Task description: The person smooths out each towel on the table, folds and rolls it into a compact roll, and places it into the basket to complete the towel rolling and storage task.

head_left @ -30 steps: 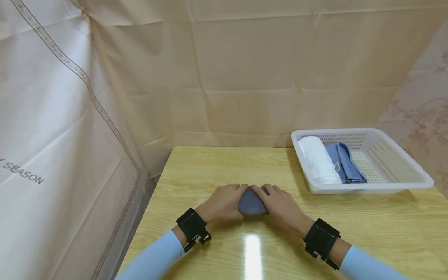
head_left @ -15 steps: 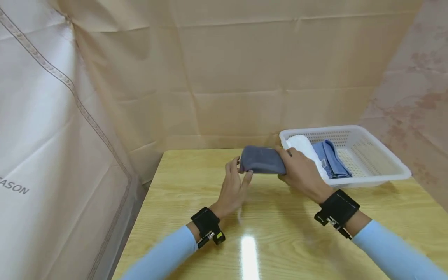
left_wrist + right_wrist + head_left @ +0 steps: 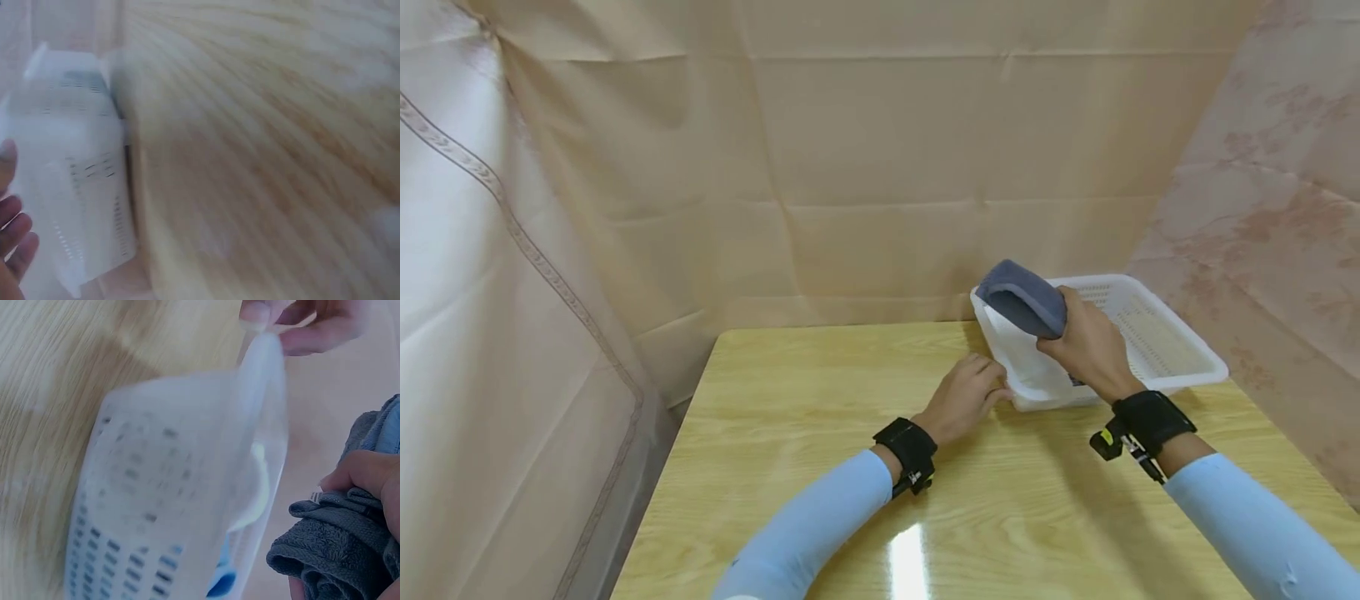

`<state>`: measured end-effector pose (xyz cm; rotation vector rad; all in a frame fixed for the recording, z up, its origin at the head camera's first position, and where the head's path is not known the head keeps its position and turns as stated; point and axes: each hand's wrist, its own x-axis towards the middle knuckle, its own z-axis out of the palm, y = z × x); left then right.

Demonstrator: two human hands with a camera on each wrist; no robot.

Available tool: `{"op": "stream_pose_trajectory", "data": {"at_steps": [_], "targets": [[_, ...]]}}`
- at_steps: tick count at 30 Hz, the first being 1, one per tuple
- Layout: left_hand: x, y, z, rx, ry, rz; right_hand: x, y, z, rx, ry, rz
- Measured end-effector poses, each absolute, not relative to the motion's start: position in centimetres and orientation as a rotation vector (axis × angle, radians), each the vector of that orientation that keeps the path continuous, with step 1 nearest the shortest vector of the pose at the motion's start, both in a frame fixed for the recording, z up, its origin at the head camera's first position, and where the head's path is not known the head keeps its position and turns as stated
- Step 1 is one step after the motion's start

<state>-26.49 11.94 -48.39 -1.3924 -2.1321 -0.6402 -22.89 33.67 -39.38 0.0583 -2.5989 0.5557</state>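
Note:
My right hand [image 3: 1063,333] grips a rolled grey towel [image 3: 1022,298], tilted and raised over the left part of a white plastic basket [image 3: 1180,333]. In the right wrist view its fingers [image 3: 362,475] curl round the grey towel [image 3: 331,556] beside the basket [image 3: 162,487]. My left hand [image 3: 996,387] is at the basket's near left corner, and the right wrist view shows its fingertips [image 3: 312,334] pinching that rim. A rolled white towel [image 3: 1022,358] lies in the basket. A blue cloth [image 3: 222,581] beside it is mostly hidden.
The basket stands at the back right of a glossy wooden table [image 3: 820,417]. Beige curtains [image 3: 880,167] close off the back and both sides. The left wrist view is blurred and shows the basket [image 3: 75,162] and wood grain.
The right hand lifted the grey towel from the table's middle and carried it right, over the basket. The left hand let go of it and moved to the basket's corner.

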Motion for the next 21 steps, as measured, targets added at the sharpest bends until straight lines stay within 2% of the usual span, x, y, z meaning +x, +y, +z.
{"op": "stream_pose_trajectory", "data": {"at_steps": [9, 21], "targets": [[-26.9, 12.4, -48.5, -1.354, -1.947, -0.572, -23.5, 34.4, -39.8, 0.031, -2.658, 0.522], [-26.6, 13.5, -47.5, -1.366, -2.045, -0.436, -24.8, 35.0, -40.3, 0.035, -2.713, 0.483]]}}
